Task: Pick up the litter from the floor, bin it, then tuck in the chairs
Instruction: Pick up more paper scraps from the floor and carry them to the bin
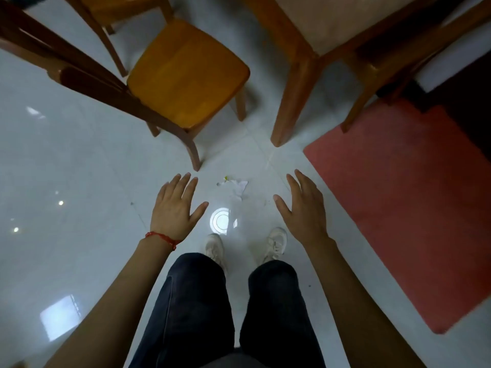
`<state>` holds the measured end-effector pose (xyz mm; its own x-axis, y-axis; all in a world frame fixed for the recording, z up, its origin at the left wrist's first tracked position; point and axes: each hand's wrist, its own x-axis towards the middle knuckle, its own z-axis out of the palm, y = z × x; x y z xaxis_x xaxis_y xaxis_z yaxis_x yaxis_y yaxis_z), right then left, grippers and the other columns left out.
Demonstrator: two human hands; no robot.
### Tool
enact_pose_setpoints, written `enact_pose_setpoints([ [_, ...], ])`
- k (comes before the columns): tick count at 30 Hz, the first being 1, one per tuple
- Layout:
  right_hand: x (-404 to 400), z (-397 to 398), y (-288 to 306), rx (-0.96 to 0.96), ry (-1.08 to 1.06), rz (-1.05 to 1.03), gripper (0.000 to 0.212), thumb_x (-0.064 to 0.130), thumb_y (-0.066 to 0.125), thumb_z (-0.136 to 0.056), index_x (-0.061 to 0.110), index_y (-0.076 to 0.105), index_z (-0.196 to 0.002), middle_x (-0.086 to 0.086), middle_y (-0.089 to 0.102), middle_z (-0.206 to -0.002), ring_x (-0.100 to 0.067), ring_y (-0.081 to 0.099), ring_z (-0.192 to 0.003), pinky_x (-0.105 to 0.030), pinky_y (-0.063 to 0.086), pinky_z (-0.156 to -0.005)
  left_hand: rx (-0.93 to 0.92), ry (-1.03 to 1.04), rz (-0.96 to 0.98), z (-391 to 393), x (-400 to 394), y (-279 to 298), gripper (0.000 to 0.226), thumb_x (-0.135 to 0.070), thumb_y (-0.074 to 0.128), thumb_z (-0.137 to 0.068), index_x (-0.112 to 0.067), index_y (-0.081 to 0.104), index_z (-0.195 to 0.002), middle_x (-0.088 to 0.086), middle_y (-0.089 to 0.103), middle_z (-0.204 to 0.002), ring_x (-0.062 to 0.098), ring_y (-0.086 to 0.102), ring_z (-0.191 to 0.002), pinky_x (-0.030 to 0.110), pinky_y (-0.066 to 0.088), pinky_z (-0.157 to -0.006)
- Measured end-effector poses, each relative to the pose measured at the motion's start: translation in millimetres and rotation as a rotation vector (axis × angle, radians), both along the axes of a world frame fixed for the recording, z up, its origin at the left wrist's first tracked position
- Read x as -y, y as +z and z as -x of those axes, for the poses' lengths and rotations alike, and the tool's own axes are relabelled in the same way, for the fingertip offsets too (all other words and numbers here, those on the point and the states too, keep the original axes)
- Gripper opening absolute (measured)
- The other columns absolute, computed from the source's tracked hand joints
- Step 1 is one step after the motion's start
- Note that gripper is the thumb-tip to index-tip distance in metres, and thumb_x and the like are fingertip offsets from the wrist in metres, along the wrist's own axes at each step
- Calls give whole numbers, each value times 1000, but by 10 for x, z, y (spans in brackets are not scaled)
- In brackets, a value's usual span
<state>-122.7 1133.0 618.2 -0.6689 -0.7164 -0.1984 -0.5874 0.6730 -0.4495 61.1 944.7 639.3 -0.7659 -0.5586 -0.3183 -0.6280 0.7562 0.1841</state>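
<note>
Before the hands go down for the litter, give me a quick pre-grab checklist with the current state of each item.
1. Litter located: ok. The white paper scrap lies on the floor tiles, ahead of the shoes.
2. Left hand free: ok, open and empty.
3. Right hand free: ok, open and empty.
4. Path clear: ok. Nothing lies between the hands and the scrap; the chair leg stands beyond the left hand.
5. Other litter: a small green bit beside the scrap; more elsewhere, cannot tell.
6. Bin located: cannot tell, none in view.
</note>
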Motion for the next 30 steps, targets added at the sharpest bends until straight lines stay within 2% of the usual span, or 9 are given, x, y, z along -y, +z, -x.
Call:
enact_pose_setpoints([
  [4,216,213,-543,22,46,-26,54,38,47,-91,8,36,-135,-15,31,-148,-27,28,-135,-39,23,-109,-8,34,-33,124,41,-464,94,-68,0,-84,-1,44,-132,23,45,-138,40,38,-128,52,27,-106],
  [8,477,268,-1295,37,51,-50,54,38,47,-91,9,36,-135,-14,31,-148,-27,27,-136,-40,24,-108,-40,54,-71,237,172,-1167,89,-65,6,-87,2,48,-129,24,48,-134,42,41,-126,55,31,-103],
  [17,1068,207,-3306,74,56,-39,53,36,50,-91,9,38,-134,-14,33,-147,-27,30,-135,-40,25,-107,-106,154,-77,333,724,-3170,82,-62,19,-88,4,49,-127,26,49,-132,44,42,-124,56,35,-100],
  [23,1367,305,-4662,45,71,-8,51,31,53,-90,5,41,-131,-17,38,-143,-31,34,-132,-43,29,-104,-135,188,-104,426,840,-4582,59,-40,48,-85,1,49,-128,25,48,-134,43,40,-126,53,32,-102],
  [30,1523,440,-5969,64,82,-20,52,31,52,-90,6,38,-134,-16,37,-144,-29,31,-133,-38,25,-106,-212,270,-100,490,743,-5858,55,-33,53,-83,3,51,-125,25,50,-132,43,42,-124,52,34,-102],
])
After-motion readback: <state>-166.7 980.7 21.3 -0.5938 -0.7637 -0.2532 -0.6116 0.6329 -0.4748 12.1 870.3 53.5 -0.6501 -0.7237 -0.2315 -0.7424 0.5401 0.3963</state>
